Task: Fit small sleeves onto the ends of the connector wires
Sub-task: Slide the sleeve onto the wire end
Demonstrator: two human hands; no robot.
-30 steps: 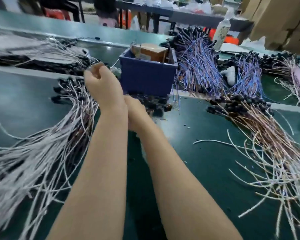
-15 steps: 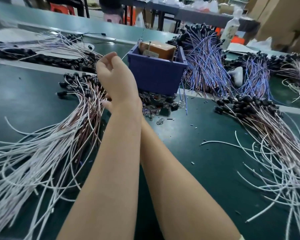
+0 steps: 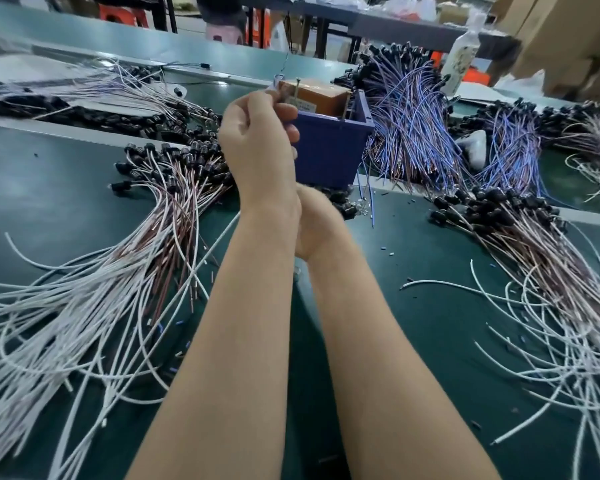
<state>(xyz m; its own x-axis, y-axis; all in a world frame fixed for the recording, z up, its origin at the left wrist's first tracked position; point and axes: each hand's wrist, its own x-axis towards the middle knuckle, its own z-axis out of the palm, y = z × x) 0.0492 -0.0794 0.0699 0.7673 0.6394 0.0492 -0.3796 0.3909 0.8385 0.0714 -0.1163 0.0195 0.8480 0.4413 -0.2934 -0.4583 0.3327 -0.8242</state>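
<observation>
At table centre, before one blue bin [image 3: 329, 157]: left hand [image 3: 257, 143] raised, fingers curled tight; what they pinch is too small to tell. Right hand [image 3: 317, 223] mostly hidden behind left wrist, grip unclear. Two wire piles, left bundle [image 3: 94, 271] and right bundle [image 3: 541, 258], lie at the table's side edges, apart from the fingers. Loose sleeves [image 3: 390, 253] scattered on the table right of the arms.

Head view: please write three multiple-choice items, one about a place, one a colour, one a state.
1. Where does the orange-brown box sit? A inside the blue bin; B on the bare mat; C under white cables.
2. What colour are the wires heaped right of the bin? A green; B blue and purple; C yellow.
3. How is the left hand? A flat on the table; B raised, fingers curled; C out of view.
Key: A, bin walls surround the box; B, the strands look blue and purple; B, it hangs before the bin.
</observation>
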